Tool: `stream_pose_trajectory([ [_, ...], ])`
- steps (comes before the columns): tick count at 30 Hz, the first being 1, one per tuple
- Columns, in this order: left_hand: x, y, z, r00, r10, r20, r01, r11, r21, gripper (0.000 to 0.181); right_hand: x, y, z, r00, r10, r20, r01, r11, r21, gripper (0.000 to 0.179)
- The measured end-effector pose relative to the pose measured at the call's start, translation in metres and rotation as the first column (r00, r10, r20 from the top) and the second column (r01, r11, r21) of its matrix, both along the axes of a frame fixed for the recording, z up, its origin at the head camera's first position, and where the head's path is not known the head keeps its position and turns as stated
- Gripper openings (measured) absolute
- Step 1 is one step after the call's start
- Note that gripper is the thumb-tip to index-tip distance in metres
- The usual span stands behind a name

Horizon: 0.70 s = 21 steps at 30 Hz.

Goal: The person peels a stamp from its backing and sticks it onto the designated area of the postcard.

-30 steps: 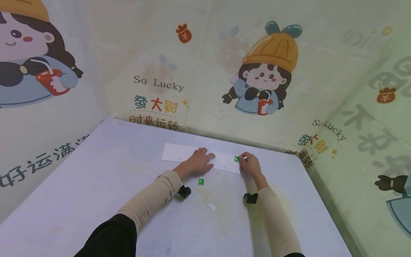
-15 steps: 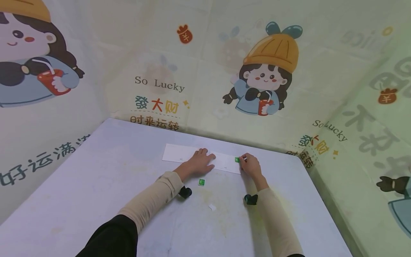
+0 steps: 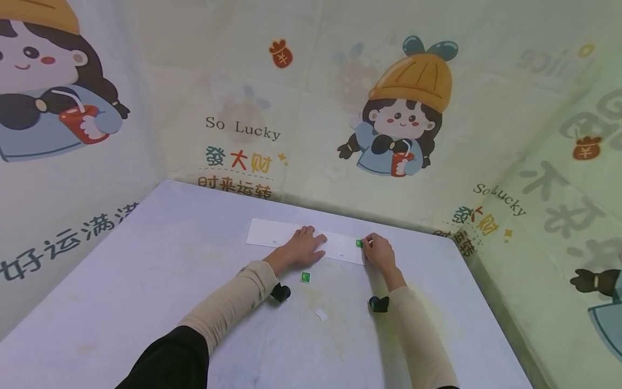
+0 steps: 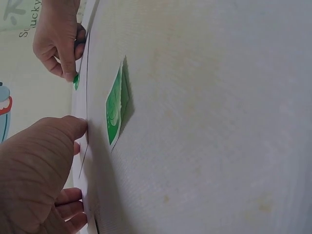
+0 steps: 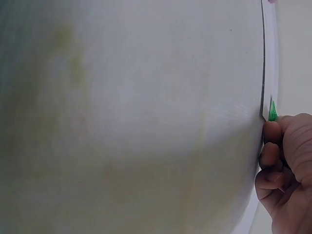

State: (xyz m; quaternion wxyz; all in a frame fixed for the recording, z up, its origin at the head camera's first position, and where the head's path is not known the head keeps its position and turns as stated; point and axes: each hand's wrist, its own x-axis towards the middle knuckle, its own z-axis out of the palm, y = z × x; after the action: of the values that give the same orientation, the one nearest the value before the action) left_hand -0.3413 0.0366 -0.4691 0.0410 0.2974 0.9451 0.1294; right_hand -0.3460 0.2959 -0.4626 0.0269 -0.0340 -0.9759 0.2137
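Note:
Two white paper rectangles lie end to end near the table's back edge, a left one (image 3: 269, 232) and a right one (image 3: 342, 247), each with a small printed mark. My left hand (image 3: 302, 248) rests across their meeting ends with fingers spread. At the right end of the right paper, my right hand (image 3: 380, 251) pinches a small green stamp (image 3: 359, 243) between thumb and fingertip. That stamp (image 5: 273, 112) tilts up from the paper in the right wrist view. A second green stamp (image 4: 115, 108) with perforated edges lies on the table, slightly bent, in front of the left hand.
A small white scrap (image 3: 321, 314) lies on the white table (image 3: 218, 281), nearer the person. Printed cloth (image 3: 311, 135) hangs behind the table and along its sides. Black camera mounts (image 3: 280, 292) sit at both wrists.
The pinched stamp looks slightly more tilted and narrower in view than a second ago. Both hands keep their places; the whole head view has shifted slightly.

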Motion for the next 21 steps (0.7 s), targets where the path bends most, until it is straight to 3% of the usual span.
stream_pose_trajectory([
  [21, 0.0005, 0.0008, -0.0005, 1.000, 0.000, 0.007, 0.000, 1.000, 0.012, 0.050, -0.0029, -0.0006, -0.0025, 1.000, 0.002, -0.028, 0.000, 0.995, 0.096, 0.025],
])
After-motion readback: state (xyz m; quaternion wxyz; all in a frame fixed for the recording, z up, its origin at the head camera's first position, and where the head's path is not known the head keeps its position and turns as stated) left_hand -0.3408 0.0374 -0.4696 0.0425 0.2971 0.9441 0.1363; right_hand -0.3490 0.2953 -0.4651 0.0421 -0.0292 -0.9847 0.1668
